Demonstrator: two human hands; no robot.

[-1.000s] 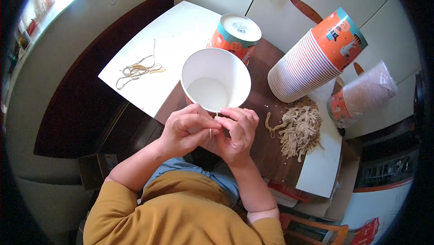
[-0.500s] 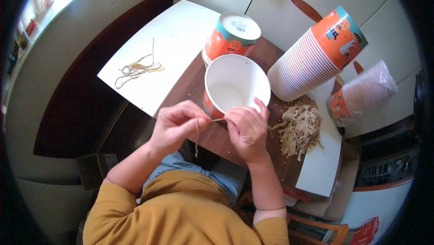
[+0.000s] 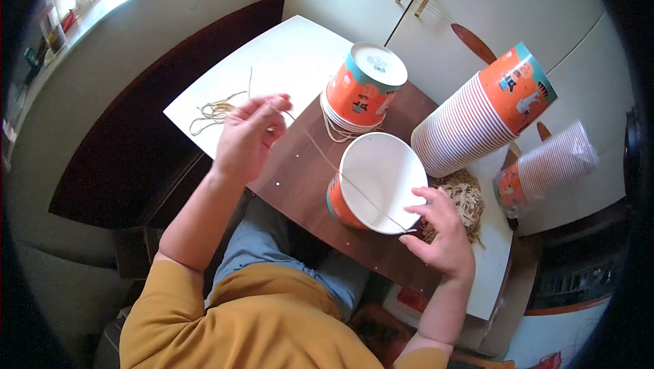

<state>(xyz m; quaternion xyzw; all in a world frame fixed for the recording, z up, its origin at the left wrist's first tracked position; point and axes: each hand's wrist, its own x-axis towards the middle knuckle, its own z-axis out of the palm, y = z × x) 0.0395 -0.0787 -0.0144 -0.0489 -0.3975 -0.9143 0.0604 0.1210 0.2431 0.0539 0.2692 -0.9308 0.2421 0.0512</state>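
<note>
left hand (image 3: 251, 134) had its fingers pinched on a cord (image 3: 364, 193) already run over the open paper bucket (image 3: 343, 207), right hand (image 3: 444, 236) had fingers apart near its other end, tangled strand bundle (image 3: 470, 202) was left.

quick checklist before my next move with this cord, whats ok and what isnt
1. Cord held by the left hand: ok, pinched at the fingertips.
2. Cord clear of the open cup's mouth: not ok, it crosses in front of it.
3. Right hand gripping the cord: cannot tell; the fingers are spread, the cord's end near the thumb.
4. Strand bundle clear of the right hand: cannot tell, partly hidden behind it.
5. Tall cup stack clear of both hands: ok.
</note>
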